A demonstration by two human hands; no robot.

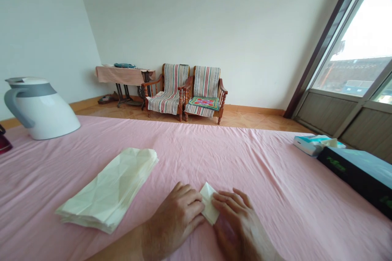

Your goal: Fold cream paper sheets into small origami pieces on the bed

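A small piece of folded pale paper (209, 204) lies on the pink tablecloth, with a pointed top corner and its edges partly covered by my fingers. From the left, my left hand (176, 218) is closed, its curled fingertips gripping the paper's left edge. My right hand (237, 220) bears on the opposite edge, fingers bent and held together over the paper. Both thumbs are mostly hidden. Beyond my left forearm rests a thick stack of creased cream paper sheets (112, 187).
A white jug with a grey handle (52, 110) stands at the left, near a dark red object (4, 142). At the right are a tissue pack (309, 144) and a black box (352, 175). Past the pink-covered table (245, 163) are two wooden armchairs (176, 85).
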